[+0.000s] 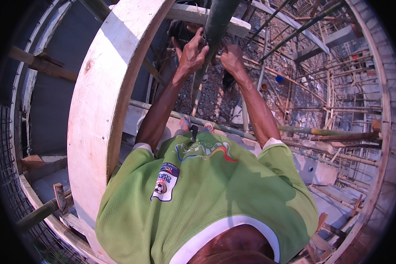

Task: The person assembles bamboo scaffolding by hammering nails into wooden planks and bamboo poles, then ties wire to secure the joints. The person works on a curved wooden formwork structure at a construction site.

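A thick dark green bamboo pole [218,21] stands in front of me at the top of the view, crossing a pale timber beam [187,13]. My left hand [192,53] is at the pole's left side, thumb and fingers bent together close to its surface. On the other side, my right hand [232,58] is curled into a fist just right of the pole. Whatever either hand pinches is too small or too hidden to make out. Both arms reach forward from my green shirt.
A broad pale wooden board [103,83] rises close on my left. Below my hands, a horizontal bamboo pole [163,113] passes by my sandalled feet. A person in a dark shirt [179,31] is beyond the left hand. Rubble ground [218,94] and bamboo scaffolding [334,108] lie lower.
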The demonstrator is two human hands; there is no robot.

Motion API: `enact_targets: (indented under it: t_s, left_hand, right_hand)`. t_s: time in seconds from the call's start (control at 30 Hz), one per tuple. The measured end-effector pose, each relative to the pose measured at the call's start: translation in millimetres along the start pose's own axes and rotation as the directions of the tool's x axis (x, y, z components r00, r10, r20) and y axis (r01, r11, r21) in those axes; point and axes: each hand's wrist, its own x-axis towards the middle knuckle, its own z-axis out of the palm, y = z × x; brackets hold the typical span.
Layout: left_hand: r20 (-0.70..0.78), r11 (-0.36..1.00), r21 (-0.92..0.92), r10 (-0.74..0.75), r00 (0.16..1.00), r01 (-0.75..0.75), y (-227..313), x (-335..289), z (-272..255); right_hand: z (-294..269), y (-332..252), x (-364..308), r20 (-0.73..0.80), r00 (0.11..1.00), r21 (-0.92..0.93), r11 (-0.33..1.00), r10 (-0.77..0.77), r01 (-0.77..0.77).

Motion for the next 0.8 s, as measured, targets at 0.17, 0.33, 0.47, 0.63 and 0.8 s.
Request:
enact_targets:
  t_s: [0.17,0.33,0.47,0.63,0.8]
  left_hand:
    - [-0.193,0.961,0.226,-0.115,0.974,0.159,29,-7,14]
    - [-0.181,0.910,0.323,-0.208,0.961,0.258,35,-3,21]
    - [-0.180,0.956,0.025,-0.283,0.942,0.292,36,0,25]
    - [-0.082,0.728,-0.656,-0.328,0.941,0.196,-23,-13,49]
    - [-0.110,0.601,-0.762,-0.487,0.866,0.241,17,-16,55]
  right_hand:
    - [-26,-22,1,0.405,0.837,0.639,0.542,0.367,-0.546]
    - [-33,-20,6,0.501,0.823,0.777,0.282,0.267,-0.564]
    - [-44,-36,16,0.603,0.751,0.666,0.349,0.267,-0.659]
    - [-37,-90,8,0.662,0.740,0.508,0.654,0.120,-0.561]
    - [-21,-89,10,0.580,0.805,0.551,0.667,0.125,-0.501]
